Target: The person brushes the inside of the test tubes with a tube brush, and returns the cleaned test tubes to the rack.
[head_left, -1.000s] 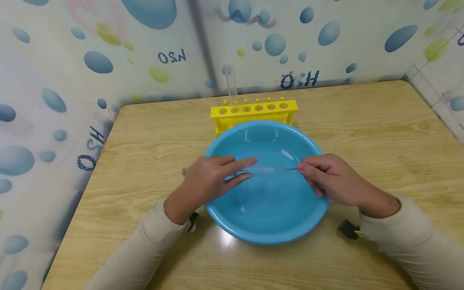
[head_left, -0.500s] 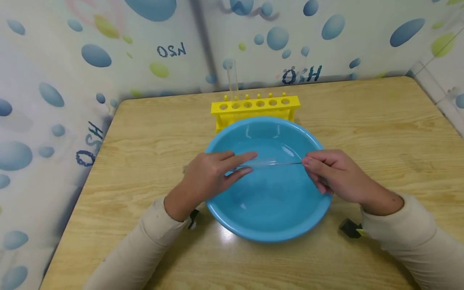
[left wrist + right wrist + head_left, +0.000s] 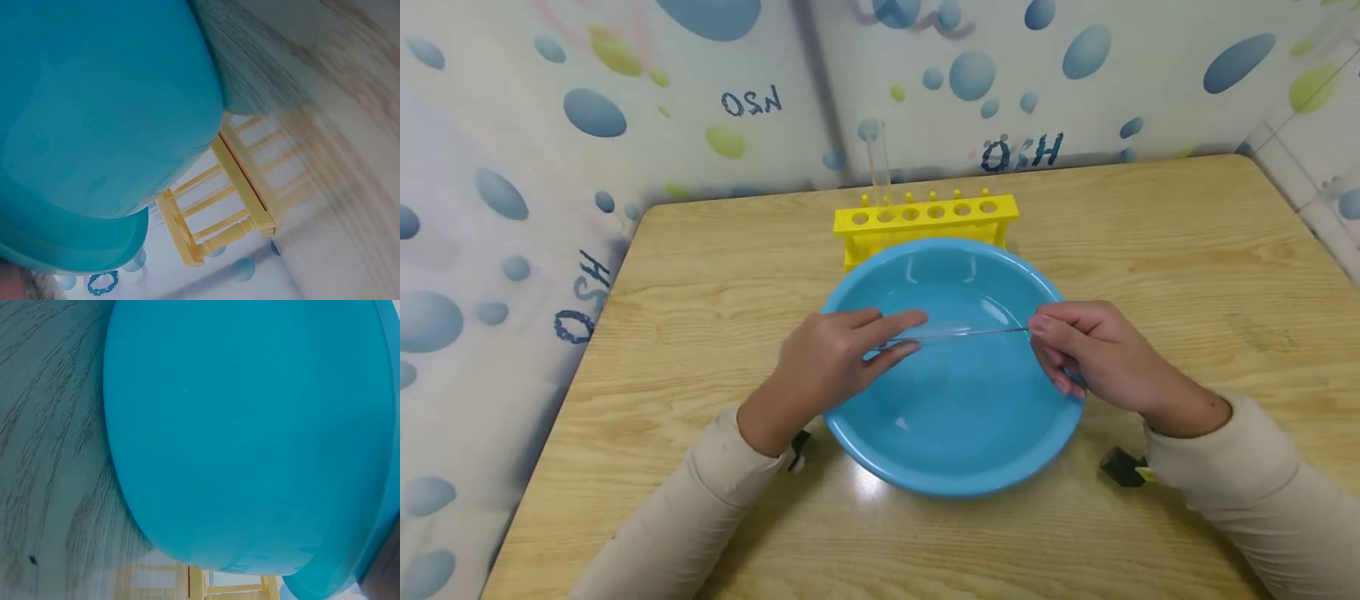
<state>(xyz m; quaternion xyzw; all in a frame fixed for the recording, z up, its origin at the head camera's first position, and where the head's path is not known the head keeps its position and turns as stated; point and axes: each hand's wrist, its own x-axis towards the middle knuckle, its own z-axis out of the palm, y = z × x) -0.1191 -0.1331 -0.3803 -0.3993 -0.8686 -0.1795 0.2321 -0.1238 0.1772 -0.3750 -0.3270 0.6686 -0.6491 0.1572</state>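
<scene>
Above the blue basin, my left hand holds a clear test tube between thumb and fingers. The tube lies nearly level, its mouth to the right, its other end hidden by the hand. From the mouth runs the thin twisted-wire handle of a test tube brush; its bristles cannot be made out. My right hand pinches the outer end of this wire between thumb and forefinger, by the basin's right rim. Both wrist views show mostly the basin's outer wall, with what the hands hold out of sight.
Behind the basin stands a yellow test tube rack with a row of round holes. One upright clear tube is in it, left of centre. The wooden table meets a patterned wall at the back.
My right hand has drawn slightly to the right, away from the left hand, with the wire. More of the test tube's mouth end shows clearly now. The left hand keeps its hold.
</scene>
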